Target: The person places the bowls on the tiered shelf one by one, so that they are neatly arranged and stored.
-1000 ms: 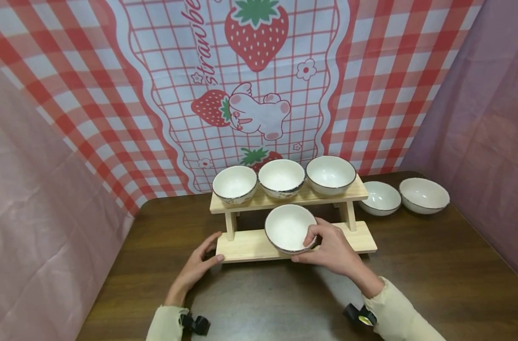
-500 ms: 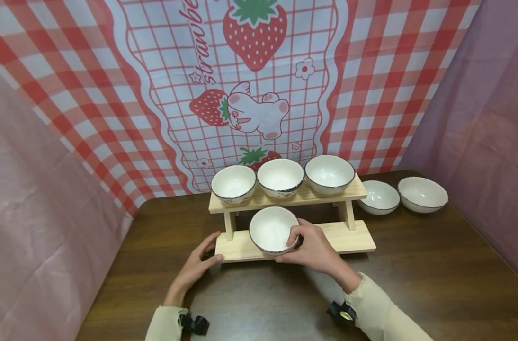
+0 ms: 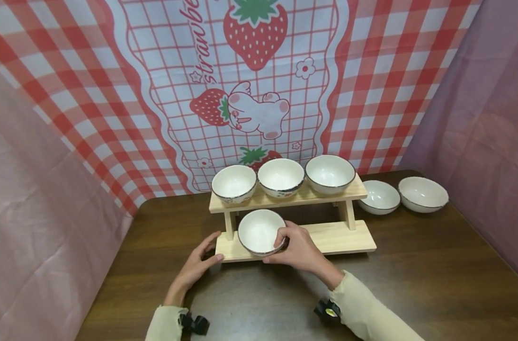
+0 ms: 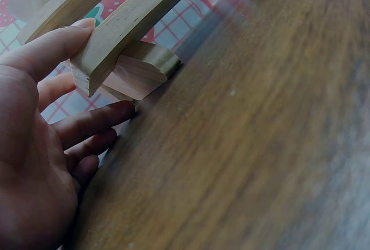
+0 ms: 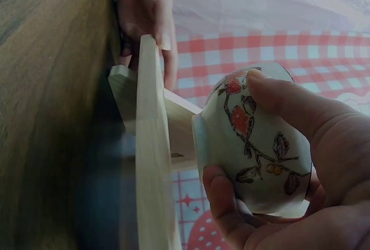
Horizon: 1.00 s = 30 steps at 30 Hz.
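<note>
My right hand point(image 3: 299, 248) grips a white bowl point(image 3: 259, 229) by its near right side, thumb and fingers on opposite faces of its wall. Red fruit and dark leaves decorate the bowl's outside point(image 5: 254, 140) in the right wrist view. A small gap shows between its foot and the lower shelf of the wooden stand point(image 3: 340, 237). At the left end of that shelf, my left hand point(image 3: 195, 265) rests its thumb against the board's edge. In the left wrist view, the fingers point(image 4: 95, 124) extend loosely past the board's end; part of the index finger is hidden.
Three white bowls stand along the upper shelf: left point(image 3: 234, 182), middle point(image 3: 281, 176), right point(image 3: 330, 173). Two more bowls sit on the table right of the stand, one nearer point(image 3: 379, 196) and one farther right point(image 3: 423, 194). A strawberry-print cloth point(image 3: 259, 109) hangs behind.
My right hand has carried the bowl leftward and slightly lower along the lower shelf, toward its left end. The left hand has stayed at the stand's end.
</note>
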Available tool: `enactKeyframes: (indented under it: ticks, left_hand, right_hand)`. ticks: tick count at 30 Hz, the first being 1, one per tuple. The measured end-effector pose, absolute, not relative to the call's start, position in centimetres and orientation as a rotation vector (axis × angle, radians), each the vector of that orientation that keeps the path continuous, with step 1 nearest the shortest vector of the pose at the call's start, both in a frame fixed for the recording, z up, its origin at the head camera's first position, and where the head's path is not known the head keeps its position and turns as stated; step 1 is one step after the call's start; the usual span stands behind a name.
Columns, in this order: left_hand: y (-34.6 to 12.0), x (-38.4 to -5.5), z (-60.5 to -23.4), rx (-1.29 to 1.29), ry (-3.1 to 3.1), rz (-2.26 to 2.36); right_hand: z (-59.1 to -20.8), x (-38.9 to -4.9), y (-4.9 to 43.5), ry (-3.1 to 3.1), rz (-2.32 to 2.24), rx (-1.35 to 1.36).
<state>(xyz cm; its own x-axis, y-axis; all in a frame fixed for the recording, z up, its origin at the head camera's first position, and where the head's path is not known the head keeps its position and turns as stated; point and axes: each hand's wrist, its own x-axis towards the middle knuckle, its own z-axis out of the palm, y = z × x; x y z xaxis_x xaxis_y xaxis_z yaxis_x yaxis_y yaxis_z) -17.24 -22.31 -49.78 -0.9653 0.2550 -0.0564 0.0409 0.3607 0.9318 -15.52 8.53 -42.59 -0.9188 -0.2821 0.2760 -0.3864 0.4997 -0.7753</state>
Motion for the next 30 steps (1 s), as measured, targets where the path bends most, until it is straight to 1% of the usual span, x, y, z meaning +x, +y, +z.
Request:
enactKeyframes:
  ticks: [4, 18, 30]
  left_hand:
    - [-22.3, -17.3, -49.9, 0.298, 2.418, 1.667]
    - [-22.2, -17.2, -49.6, 0.245, 2.412, 1.674]
    - [-22.3, -17.2, -49.8, 0.29, 2.404, 1.681]
  right_hand:
    - [-42.9, -15.7, 8.0, -2.623, 1.392, 0.584]
    - [-43.8, -16.2, 6.0, -2.62, 1.407, 0.576]
    - [-44.6, -16.6, 5.2, -2.623, 1.423, 0.548]
